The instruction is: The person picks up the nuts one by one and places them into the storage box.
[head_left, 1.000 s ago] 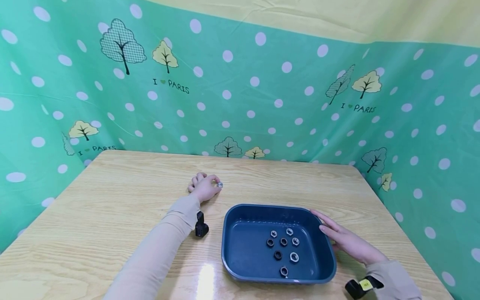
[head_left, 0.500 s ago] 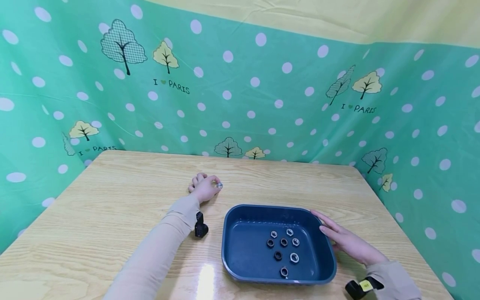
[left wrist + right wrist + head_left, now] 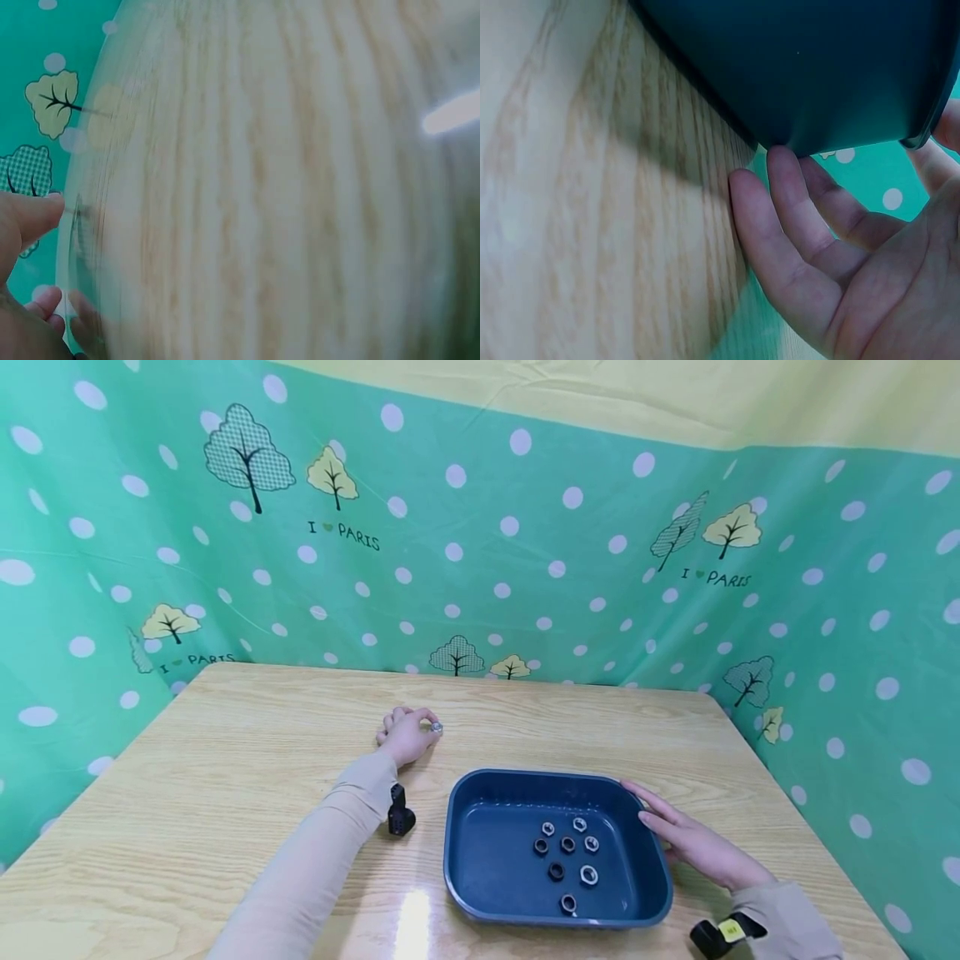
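In the head view my left hand [image 3: 407,736] is at the table's far middle, pinching a small silver nut [image 3: 437,727] between thumb and forefinger. Its other fingers are bent behind. The left wrist view shows part of that left hand [image 3: 30,247] at the edge, the nut out of sight. My right hand [image 3: 693,839] holds the right end of a dark blue plastic tray [image 3: 491,868], thumb over the rim. In the right wrist view, fingers [image 3: 787,202] lie against the tray's outer wall [image 3: 817,75]. Several silver nuts [image 3: 588,876] and dark nuts [image 3: 556,871] lie scattered inside the tray.
Under everything is a light wood-grain table [image 3: 247,760]. A green dotted cloth [image 3: 525,568] with tree prints hangs behind it and along both sides. Black wrist devices sit on the left sleeve [image 3: 401,814] and right sleeve [image 3: 716,937].
The pinched nut and the left fingertips have shifted very slightly to the left. The right hand, the tray and the nuts inside it stay in place.
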Motion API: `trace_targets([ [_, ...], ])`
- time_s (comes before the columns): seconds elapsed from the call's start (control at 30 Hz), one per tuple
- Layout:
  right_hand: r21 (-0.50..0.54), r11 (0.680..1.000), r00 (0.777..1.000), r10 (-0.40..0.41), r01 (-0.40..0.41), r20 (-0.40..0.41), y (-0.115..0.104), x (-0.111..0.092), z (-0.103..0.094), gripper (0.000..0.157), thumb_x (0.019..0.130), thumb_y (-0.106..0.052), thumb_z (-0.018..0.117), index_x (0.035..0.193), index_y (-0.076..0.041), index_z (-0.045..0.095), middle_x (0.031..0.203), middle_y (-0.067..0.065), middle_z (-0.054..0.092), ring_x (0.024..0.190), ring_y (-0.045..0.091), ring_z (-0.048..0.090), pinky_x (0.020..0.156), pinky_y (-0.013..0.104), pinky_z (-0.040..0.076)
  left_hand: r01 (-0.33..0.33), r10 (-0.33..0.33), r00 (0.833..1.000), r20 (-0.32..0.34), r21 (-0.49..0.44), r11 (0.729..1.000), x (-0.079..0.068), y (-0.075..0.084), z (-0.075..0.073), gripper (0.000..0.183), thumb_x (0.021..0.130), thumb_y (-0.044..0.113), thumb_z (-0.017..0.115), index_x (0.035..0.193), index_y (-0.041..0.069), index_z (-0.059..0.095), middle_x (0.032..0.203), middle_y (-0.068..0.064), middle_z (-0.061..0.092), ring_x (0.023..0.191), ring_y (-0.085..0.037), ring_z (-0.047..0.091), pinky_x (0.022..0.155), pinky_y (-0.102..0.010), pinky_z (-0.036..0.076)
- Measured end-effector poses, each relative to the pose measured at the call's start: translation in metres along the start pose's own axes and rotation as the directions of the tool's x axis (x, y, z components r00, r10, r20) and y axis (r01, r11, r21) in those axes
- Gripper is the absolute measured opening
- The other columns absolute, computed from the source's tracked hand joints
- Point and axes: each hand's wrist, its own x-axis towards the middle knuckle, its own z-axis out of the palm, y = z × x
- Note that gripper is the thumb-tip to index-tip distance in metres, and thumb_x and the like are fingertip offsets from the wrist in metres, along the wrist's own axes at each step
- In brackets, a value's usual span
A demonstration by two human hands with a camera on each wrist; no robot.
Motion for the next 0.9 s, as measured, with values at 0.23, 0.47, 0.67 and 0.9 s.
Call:
trace_targets([
  [0.23,0.01,1.0,1.0,-0.011,0.011,0.004,0.0005,0.0005,0.0006,0.06,0.101,-0.043,0.035,0.153,-0.023,0.012,0.157,0.023,0.006,0.133,0.053,0.026,0.085,0.056,0.05,-0.002,0.002,1.0,-0.01,-0.012,1.0,-0.002,-0.0015,-0.0012,0.017,0.091,0.026,0.058,0.105,0.016,0.059,0.142,-0.022,0.031,0.121,-0.041,0.024,0.093,-0.058,0.019],
  [0.47,0.016,1.0,1.0,-0.01,0.01,0.011,0.002,0.0007,0.0005,0.061,0.101,-0.044,0.035,0.153,-0.022,0.011,0.156,0.023,0.007,0.133,0.053,0.026,0.085,0.056,0.05,-0.02,0.02,1.0,-0.019,-0.028,0.999,-0.0045,-0.0011,-0.0039,0.02,0.092,0.027,0.058,0.107,0.014,0.06,0.138,-0.024,0.038,0.12,-0.042,0.03,0.094,-0.06,0.023],
  [0.67,0.021,1.0,1.0,-0.011,0.01,0.019,0.0036,0.0015,-0.0009,0.061,0.101,-0.043,0.035,0.153,-0.021,0.01,0.156,0.024,0.006,0.133,0.054,0.026,0.085,0.056,0.05,-0.119,0.116,0.992,-0.057,-0.065,0.991,-0.0032,0.0004,-0.0063,0.02,0.091,0.022,0.06,0.104,0.008,0.062,0.123,-0.022,0.054,0.117,-0.043,0.038,0.099,-0.053,0.031],
  [0.9,0.023,0.999,0.998,-0.048,0.047,0.051,0.002,-0.0002,-0.0012,0.061,0.103,-0.039,0.033,0.153,-0.019,0.006,0.155,0.027,0.003,0.132,0.054,0.029,0.086,0.056,0.05,-0.171,0.166,0.984,-0.061,-0.091,0.981,-0.0059,0.0062,-0.0085,0.018,0.09,0.018,0.061,0.104,0.006,0.063,0.116,-0.018,0.058,0.107,-0.035,0.043,0.099,-0.049,0.032],
])
